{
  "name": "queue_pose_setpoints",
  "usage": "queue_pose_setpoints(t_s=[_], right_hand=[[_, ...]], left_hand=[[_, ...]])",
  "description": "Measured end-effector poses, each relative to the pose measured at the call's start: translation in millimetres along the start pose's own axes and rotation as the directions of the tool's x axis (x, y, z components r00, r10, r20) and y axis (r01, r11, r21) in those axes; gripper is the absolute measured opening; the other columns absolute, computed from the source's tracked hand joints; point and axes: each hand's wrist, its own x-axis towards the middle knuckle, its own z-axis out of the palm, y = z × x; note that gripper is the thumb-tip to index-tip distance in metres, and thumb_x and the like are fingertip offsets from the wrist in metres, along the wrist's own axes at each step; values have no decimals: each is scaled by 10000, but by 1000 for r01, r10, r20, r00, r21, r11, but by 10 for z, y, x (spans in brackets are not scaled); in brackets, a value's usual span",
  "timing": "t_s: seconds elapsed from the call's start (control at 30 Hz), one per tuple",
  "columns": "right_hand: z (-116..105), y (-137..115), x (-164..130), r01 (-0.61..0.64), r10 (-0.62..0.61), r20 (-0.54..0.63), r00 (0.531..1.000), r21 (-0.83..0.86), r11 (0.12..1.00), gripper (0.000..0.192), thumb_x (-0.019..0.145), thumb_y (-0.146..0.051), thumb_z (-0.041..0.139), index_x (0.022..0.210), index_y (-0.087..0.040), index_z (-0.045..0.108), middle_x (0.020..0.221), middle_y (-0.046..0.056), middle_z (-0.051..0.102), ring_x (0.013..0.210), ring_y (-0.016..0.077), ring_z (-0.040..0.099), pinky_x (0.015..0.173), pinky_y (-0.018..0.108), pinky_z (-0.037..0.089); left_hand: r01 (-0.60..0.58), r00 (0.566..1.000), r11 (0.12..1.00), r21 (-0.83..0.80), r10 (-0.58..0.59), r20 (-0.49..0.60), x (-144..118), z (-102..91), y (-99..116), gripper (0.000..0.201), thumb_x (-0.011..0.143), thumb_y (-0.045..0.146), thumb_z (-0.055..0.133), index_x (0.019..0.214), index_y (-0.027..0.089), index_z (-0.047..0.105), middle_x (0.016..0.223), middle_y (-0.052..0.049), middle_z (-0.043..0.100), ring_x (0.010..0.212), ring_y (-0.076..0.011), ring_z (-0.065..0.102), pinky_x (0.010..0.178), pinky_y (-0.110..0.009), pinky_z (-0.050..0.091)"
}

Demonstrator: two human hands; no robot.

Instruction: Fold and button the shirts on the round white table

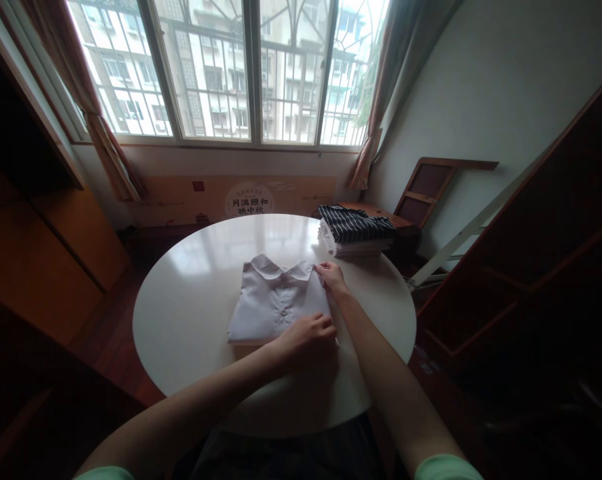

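A white collared shirt (265,303) lies folded into a rectangle on the round white table (181,333), its collar at the far side and its buttons facing up. My left hand (311,333) reaches across to the shirt's near right corner, with its fingers curled closed on the edge there. At the far right corner, beside the collar, my right hand (331,277) pinches the cloth between thumb and fingers. Both hands hide parts of the shirt's right edge.
A stack of folded clothes (355,230), with a black striped one on top, sits at the table's far right. Behind it stands a wooden chair (425,190). Windows (251,73) with curtains line the far wall. A dark wooden piece of furniture (525,267) rises at the right.
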Motion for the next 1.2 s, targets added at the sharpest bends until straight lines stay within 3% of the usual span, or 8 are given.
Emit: queue_pose_setpoints(t_s=[0.3,0.53,0.77,0.87,1.0,1.07,1.13,1.2], right_hand=[[-95,-60,-50,-110,117,-125,985,61,992,124,601,-267,592,633,-170,521,579,-7,566,554,122,515,502,209,380],[-339,-157,-94,-277,272,74,960,70,958,112,578,-179,656,607,-155,550,514,12,566,521,133,548,485,238,454],[-450,-255,-242,-297,290,230,929,-4,955,129,554,-103,655,593,-145,540,492,-1,546,510,142,558,499,253,474],[-485,-342,-236,-190,221,178,959,-175,966,107,576,-99,624,628,-146,544,525,5,559,560,163,574,541,264,464],[-437,-642,-190,49,-81,-48,996,-471,881,136,674,-112,525,783,-156,592,753,58,633,752,199,593,706,306,453],[-286,-795,-181,287,-340,-21,940,-484,826,248,747,-108,431,924,-166,594,944,75,633,891,191,575,818,313,424],[-59,-857,-182,538,-544,132,829,-453,711,305,808,-146,388,1050,-178,571,1136,79,576,1068,189,503,933,325,361],[182,-793,-180,686,-559,397,728,-433,585,348,832,-231,423,1164,-210,524,1255,68,507,1197,206,402,1008,370,281]], left_hand=[[-58,998,990,-125,59,2,-174,-44,-205,210,877,234,400,768,153,560,788,-55,562,716,-129,490,645,-238,398],[84,994,973,-215,-97,-53,-620,-253,-627,234,866,280,404,721,183,560,729,-33,548,714,-136,464,695,-264,375],[315,941,942,-114,-326,-87,-758,-154,-995,413,884,386,344,565,182,508,619,-28,516,700,-153,457,686,-270,384],[394,905,913,-110,-406,-129,-703,-160,-1007,389,883,386,336,619,182,536,676,-39,550,715,-164,485,702,-287,406],[581,720,799,-153,-593,-360,-528,-173,-1023,270,878,313,340,917,179,570,983,-85,591,937,-208,513,844,-339,406],[659,642,738,-144,-652,-404,-407,-117,-1068,286,859,276,368,1064,169,537,1155,-111,542,1105,-241,452,952,-376,344],[720,608,683,-118,-704,-368,-300,-15,-1125,366,837,275,403,1174,157,484,1292,-133,450,1227,-280,349,1018,-425,262],[755,604,649,-94,-744,-286,-234,102,-1175,422,826,302,423,1222,158,454,1350,-139,393,1273,-305,286,1038,-460,212]])
